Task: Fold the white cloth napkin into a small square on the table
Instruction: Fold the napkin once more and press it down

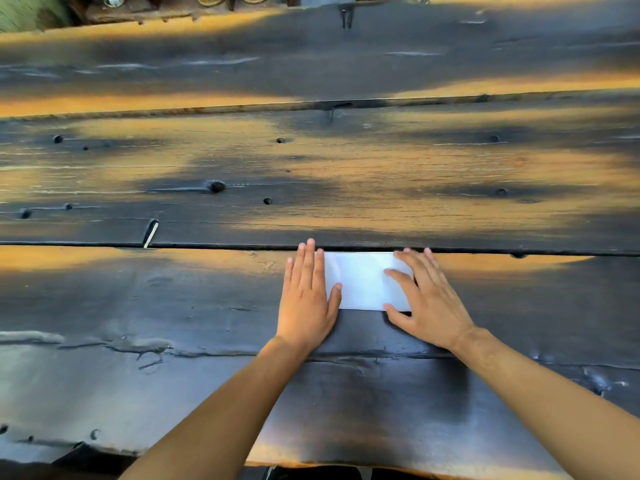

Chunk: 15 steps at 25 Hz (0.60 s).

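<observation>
Both hands lie flat, fingers spread and gripping nothing — left hand [306, 299] and right hand [427, 303] pressing the folded white rectangular cloth napkin [363, 282] onto the dark, weathered wooden plank table [173, 306].

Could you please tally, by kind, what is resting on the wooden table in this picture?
White napkin, folded to a flat rectangle: 1
Hands, left hand and right hand, pressed flat on its two ends: 2
Total on the table: 3
</observation>
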Tool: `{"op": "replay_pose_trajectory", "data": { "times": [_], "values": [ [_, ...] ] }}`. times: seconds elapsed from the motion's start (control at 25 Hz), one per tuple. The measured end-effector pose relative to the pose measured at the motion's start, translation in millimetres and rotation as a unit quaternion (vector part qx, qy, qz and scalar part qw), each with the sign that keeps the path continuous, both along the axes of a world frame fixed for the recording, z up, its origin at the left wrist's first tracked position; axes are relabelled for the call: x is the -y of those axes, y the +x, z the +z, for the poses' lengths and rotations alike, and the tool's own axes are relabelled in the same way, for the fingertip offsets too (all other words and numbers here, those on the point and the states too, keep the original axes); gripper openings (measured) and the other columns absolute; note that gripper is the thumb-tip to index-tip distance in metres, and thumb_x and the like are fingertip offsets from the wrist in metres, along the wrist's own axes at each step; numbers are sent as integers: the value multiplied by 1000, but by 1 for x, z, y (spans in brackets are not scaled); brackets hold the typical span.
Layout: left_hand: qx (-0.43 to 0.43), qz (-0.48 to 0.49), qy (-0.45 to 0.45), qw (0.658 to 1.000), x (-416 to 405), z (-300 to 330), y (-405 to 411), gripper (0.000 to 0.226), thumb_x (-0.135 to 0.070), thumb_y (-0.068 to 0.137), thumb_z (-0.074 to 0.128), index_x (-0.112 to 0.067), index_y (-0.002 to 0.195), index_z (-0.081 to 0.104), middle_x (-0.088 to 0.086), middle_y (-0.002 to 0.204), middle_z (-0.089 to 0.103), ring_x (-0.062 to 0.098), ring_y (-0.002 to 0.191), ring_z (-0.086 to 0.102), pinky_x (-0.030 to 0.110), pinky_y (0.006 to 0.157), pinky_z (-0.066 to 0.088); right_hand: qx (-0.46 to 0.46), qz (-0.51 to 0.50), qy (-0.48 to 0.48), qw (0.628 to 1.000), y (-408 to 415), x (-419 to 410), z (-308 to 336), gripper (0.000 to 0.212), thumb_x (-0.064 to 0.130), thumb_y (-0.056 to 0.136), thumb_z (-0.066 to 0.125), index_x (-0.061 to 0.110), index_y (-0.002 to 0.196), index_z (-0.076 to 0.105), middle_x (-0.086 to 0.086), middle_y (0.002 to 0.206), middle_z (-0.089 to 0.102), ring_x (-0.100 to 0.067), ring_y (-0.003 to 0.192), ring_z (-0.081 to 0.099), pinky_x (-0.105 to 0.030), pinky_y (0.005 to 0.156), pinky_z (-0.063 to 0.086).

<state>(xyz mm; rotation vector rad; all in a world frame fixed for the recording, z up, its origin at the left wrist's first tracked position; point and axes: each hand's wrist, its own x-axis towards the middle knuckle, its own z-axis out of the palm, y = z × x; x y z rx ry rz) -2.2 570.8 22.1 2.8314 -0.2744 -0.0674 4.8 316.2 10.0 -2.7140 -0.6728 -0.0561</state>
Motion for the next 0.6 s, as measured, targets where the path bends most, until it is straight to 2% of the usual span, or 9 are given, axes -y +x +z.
{"op": "replay_pose_trajectory", "data": {
  "times": [0.08, 0.16, 0.2, 0.28, 0.44, 0.6],
  "values": [
    [64, -55, -39, 996, 16, 0, -12, 43, -22, 97, 52, 1, 133, 55, 23, 140, 52, 41, 134, 47, 52, 118, 32, 21, 77, 7, 997, -2, 15, 2, 37, 37, 81, 72, 13, 108, 69, -10, 120, 60, -29, 121, 56, -49, 120, 29],
    [98, -129, -79, 984, 36, -2, -23, 23, -12, 92, 59, 0, 111, 67, 17, 112, 65, 37, 106, 61, 47, 102, 46, 30, 116, -19, 993, 0, 24, 6, 25, 31, 78, 75, 14, 97, 72, -6, 105, 64, -27, 106, 63, -46, 116, 36],
    [96, -155, -86, 979, 45, -1, -26, 21, -10, 91, 62, -2, 108, 69, 13, 105, 67, 34, 99, 63, 43, 95, 50, 38, 127, -33, 991, 2, 26, 7, 21, 28, 78, 74, 14, 94, 73, -5, 102, 66, -26, 104, 64, -46, 115, 39],
    [74, -178, -77, 978, 63, 0, -31, 23, -13, 89, 66, -6, 110, 71, 7, 103, 68, 29, 96, 65, 37, 89, 52, 65, 142, -52, 986, 3, 25, 9, 16, 22, 78, 75, 13, 92, 76, -4, 98, 70, -26, 102, 67, -45, 112, 43],
    [4, -138, -59, 989, 80, 3, -34, 28, -20, 88, 63, -13, 114, 69, 1, 106, 67, 23, 103, 64, 32, 94, 50, 99, 137, -57, 984, -1, 21, 8, 13, 19, 80, 73, 10, 88, 78, -4, 90, 73, -24, 96, 70, -45, 111, 45],
    [4, -110, -53, 993, 83, 4, -40, 12, -19, 83, 66, -14, 94, 68, 1, 92, 65, 23, 90, 63, 33, 88, 52, 100, 121, -29, 987, -14, 12, 13, 14, 20, 88, 63, 12, 82, 73, -1, 77, 65, -21, 78, 64, -42, 112, 43]
  ]
}}
